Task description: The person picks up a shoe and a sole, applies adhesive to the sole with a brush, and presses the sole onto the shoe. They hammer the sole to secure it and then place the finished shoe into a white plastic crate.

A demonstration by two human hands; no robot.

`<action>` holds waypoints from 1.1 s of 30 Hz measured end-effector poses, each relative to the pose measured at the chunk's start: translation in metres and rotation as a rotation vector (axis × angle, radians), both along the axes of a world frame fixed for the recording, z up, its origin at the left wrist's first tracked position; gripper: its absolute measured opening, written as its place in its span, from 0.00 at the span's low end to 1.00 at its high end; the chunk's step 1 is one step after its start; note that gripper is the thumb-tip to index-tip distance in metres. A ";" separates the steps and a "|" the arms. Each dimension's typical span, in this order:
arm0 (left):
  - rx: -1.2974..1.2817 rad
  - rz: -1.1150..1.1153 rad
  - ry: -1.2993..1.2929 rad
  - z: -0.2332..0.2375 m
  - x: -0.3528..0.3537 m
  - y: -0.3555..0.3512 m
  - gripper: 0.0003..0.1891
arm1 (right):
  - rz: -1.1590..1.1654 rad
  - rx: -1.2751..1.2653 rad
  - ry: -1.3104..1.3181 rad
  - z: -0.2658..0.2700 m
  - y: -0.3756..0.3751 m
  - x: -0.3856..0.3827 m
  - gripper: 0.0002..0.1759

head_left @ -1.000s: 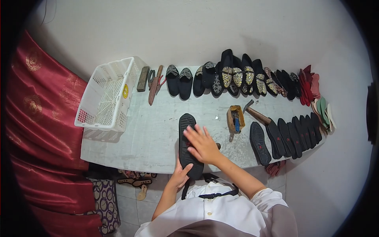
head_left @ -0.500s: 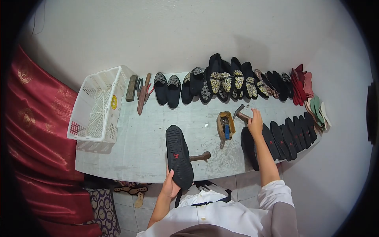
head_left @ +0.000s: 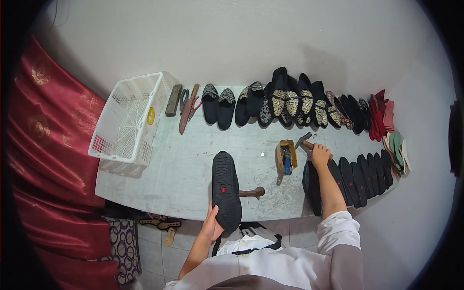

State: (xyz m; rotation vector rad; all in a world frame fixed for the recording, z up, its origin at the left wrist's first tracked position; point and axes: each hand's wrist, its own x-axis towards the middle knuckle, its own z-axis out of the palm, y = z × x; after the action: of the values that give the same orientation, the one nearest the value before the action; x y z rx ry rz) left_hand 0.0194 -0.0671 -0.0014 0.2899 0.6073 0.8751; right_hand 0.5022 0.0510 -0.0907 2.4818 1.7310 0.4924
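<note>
My left hand point(head_left: 210, 225) grips the heel end of a black shoe point(head_left: 226, 193), whose ridged sole with a red mark faces up. Beside this shoe, a worn metal shoe anvil point(head_left: 253, 192) sticks out to the right. My right hand point(head_left: 321, 156) is closed round the wooden handle of a hammer point(head_left: 304, 139), whose head points up and left near the tabletop. Between the hands stands a small worn box point(head_left: 286, 158) with a blue-handled tool point(head_left: 287, 165) in it. Black soles point(head_left: 344, 180) lie in a row just right of my right hand.
A white plastic basket point(head_left: 112, 154) is at the table's left. Near it lie a block point(head_left: 173, 100), a brown-sheathed tool point(head_left: 186, 116) and red-handled pliers point(head_left: 195, 108). Decorated black shoes point(head_left: 225, 108) line the wall, with red pieces point(head_left: 376, 116) and green pieces point(head_left: 395, 147) at right.
My right hand has closed round the hammer's handle, where before its fingers were reaching beside it. The shoe in my left hand stands more upright. The whole view has shifted slightly.
</note>
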 end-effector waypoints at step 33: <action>0.105 -0.024 0.030 0.011 0.000 0.005 0.30 | 0.429 0.398 1.103 0.221 -0.131 -0.292 0.18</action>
State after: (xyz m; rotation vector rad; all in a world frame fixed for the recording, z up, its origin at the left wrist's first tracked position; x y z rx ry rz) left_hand 0.0196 -0.0616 0.0098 0.4050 0.5851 0.8818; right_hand 0.2102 -0.0800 0.1305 2.8677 2.7640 -0.7925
